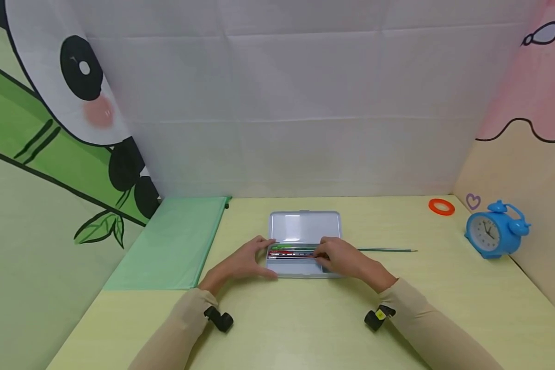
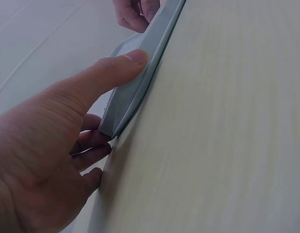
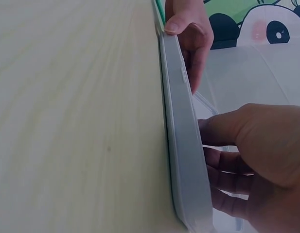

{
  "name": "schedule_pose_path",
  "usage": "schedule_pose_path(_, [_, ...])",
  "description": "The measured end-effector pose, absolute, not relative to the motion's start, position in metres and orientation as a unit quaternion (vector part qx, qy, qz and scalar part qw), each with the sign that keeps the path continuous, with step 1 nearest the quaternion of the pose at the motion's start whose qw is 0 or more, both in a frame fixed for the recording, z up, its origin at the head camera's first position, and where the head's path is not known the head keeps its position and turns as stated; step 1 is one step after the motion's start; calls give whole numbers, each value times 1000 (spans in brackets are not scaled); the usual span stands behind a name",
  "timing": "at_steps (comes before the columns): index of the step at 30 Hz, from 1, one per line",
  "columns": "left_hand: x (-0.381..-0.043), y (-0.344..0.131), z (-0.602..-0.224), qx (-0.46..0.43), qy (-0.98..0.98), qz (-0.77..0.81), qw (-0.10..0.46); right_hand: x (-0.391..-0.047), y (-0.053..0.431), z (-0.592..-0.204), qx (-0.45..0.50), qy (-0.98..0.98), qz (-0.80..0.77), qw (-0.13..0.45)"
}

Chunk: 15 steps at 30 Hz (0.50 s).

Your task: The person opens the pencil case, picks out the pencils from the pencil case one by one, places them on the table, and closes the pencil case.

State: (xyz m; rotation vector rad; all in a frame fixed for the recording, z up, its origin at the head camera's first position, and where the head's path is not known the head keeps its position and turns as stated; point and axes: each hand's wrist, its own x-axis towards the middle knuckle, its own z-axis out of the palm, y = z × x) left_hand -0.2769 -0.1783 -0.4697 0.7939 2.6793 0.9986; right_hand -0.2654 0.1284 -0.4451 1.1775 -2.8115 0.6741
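Observation:
A pale grey-blue pencil case [image 1: 292, 268] lies on the table with its lid [image 1: 305, 226] raised at the back. My left hand [image 1: 246, 258] grips the case's left end, thumb on the front wall and fingers toward the back. Several pens [image 1: 290, 253], with green, red and dark parts, lie lengthwise inside. Over their right ends, my right hand [image 1: 342, 255] has its fingers curled and seems to pinch a pen; the fingertips are hidden. In the right wrist view the case wall [image 3: 181, 116] hides what the fingers touch. A dark green pencil [image 1: 388, 250] sticks out to the right behind that hand.
A light green cloth-like folder [image 1: 166, 241] lies left of the case. On the table's right stand a blue alarm clock [image 1: 495, 231] and, farther back, an orange-red ring [image 1: 441, 207]. Printed fabric walls [image 1: 300, 118] enclose the table.

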Motion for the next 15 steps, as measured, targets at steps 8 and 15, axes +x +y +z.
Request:
schedule_pose_path(8, [-277,-179,-470,265,899,337,89,-261,124,-443,349,-914,209,8])
schedule_pose_path(15, [-278,-179,-472,267,898,338,89,-262,123,-446,350,-912,213,13])
